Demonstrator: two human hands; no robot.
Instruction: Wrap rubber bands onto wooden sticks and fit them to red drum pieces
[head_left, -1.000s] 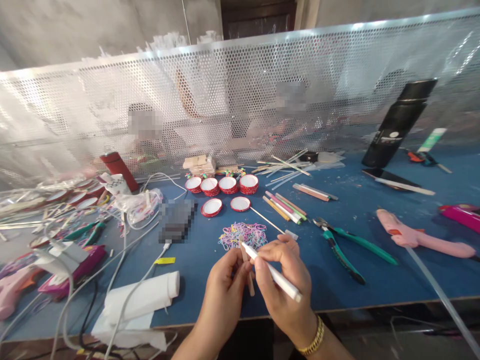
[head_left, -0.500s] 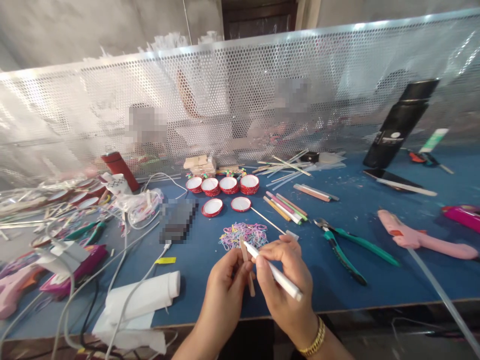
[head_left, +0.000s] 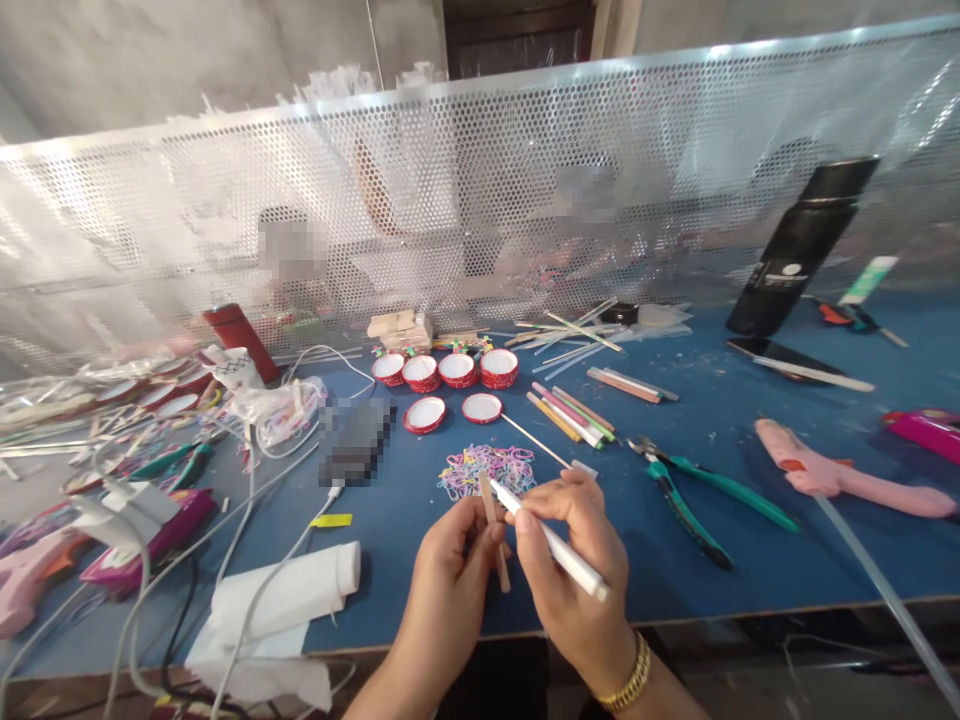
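My left hand (head_left: pixel 454 565) pinches a flat wooden craft stick (head_left: pixel 503 572) between thumb and fingers near the table's front edge. In my right hand (head_left: pixel 581 555) is a white marker pen (head_left: pixel 566 560), held in a writing grip. The pen's tip lies close to the stick's upper end; whether it touches I cannot tell. Just beyond both hands sits a pile of small pastel rubber bands (head_left: pixel 480 468). Behind that are two red-rimmed white discs (head_left: pixel 425 414), one with a thin stick (head_left: pixel 536 441) beside it, and several stacks of similar discs (head_left: pixel 459 370).
To the right lie teal-handled cutters (head_left: pixel 675 495), a pink glue gun (head_left: pixel 847 475), colored sticks (head_left: pixel 570 412) and a tilted black bottle (head_left: pixel 795 255). On the left are a phone (head_left: pixel 358 445), white cables, a paper roll (head_left: pixel 289 590) and a red flask (head_left: pixel 241 340). A perforated metal screen (head_left: pixel 480 200) stands behind.
The pen and my right hand have shifted very slightly to the right, leaving the tip a little off the stick's end. My left hand and the stick look almost unchanged.
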